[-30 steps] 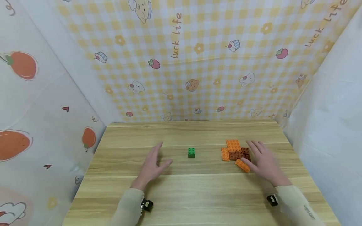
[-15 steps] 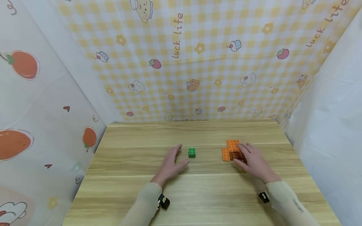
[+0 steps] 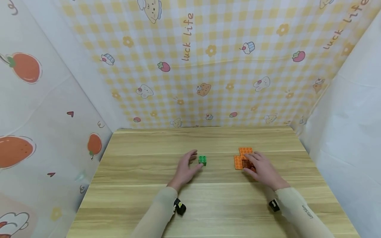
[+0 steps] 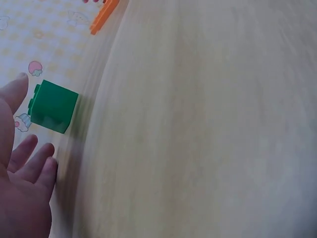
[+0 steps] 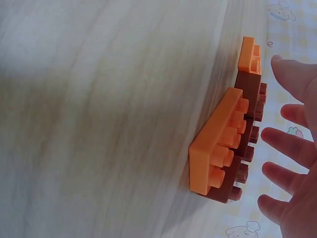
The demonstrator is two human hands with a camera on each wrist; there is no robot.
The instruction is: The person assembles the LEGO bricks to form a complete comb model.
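A green brick (image 3: 202, 160) stands near the table's middle, beside the spread thumb and fingers of my left hand (image 3: 185, 170). In the left wrist view the green brick (image 4: 53, 106) sits between the thumb and fingers of that hand (image 4: 25, 198), with a gap on both sides. My right hand (image 3: 266, 170) hovers with fingers apart over a group of orange and brown bricks, hiding part of it. The right wrist view has an orange brick (image 5: 218, 144) in front of brown bricks (image 5: 249, 94), and the right hand (image 5: 297, 163) above them, holding nothing.
Two orange pieces, a larger one (image 3: 245, 151) and a narrow one (image 3: 238, 162), lie at the left and back of the group on the wooden table (image 3: 220, 208). A checked cloth (image 3: 190, 82) hangs behind the table's far edge.
My left hand has moved right, up to the green brick. My right hand has shifted left, further over the orange and brown bricks. The bricks lie where they were.
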